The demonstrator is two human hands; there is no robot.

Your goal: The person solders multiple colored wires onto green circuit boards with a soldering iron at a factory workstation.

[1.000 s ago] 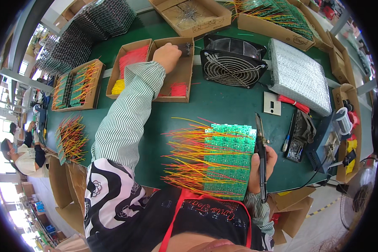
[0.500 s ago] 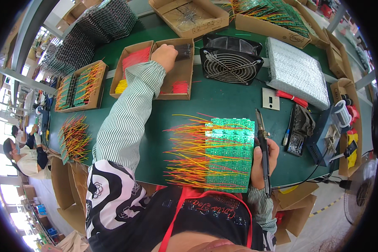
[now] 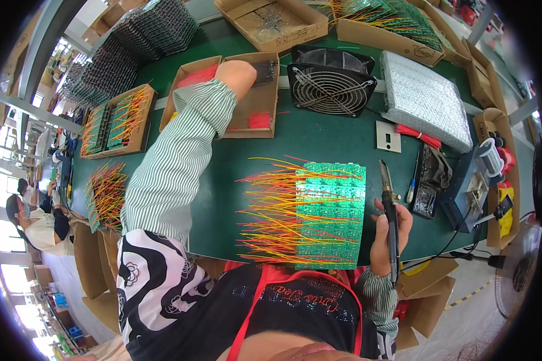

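Note:
My left hand is over the divided cardboard box at the back, its fingers hidden from view. Red wires lie to its left, black wires to its right. My right hand is closed round a soldering iron, tip pointing away from me. The iron stands just right of a green circuit board panel, apart from it. Rows of red and yellow wires stick out leftward from the panel. Short red pieces lie in the box's near right part.
A black fan stands behind the panel, beside a bubble-wrapped package. To the right are a metal plate, a black tray and a blue soldering station with a solder spool. Wired boards lie left.
My left hand has turned and its fingers have dropped out of sight at the box. My right hand has shifted right with the soldering iron, away from the panel's edge.

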